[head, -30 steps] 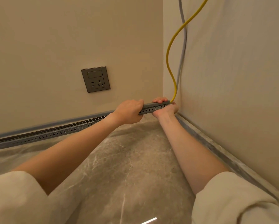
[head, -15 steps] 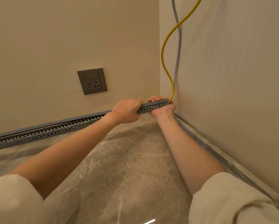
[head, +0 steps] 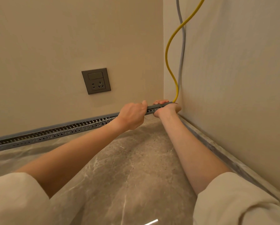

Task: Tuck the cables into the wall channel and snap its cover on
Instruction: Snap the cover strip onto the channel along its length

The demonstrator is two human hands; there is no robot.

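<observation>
Both hands grip the grey slotted channel (head: 68,132) along the wall's foot: the left hand (head: 132,114) at centre, the right hand (head: 167,108) at the corner toward two o'clock. A yellow cable (head: 167,52) and a grey cable (head: 182,51) drop from twelve o'clock to the right hand. A grey socket (head: 96,81) sits on the wall at eleven o'clock.

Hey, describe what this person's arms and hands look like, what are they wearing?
Both hands, left and right, are bare: no gloves, and no rings or watch visible. The forearms are bare too. Loose cream sleeves, left and right, are pushed up toward the elbows, plain fabric with no markings.
</observation>
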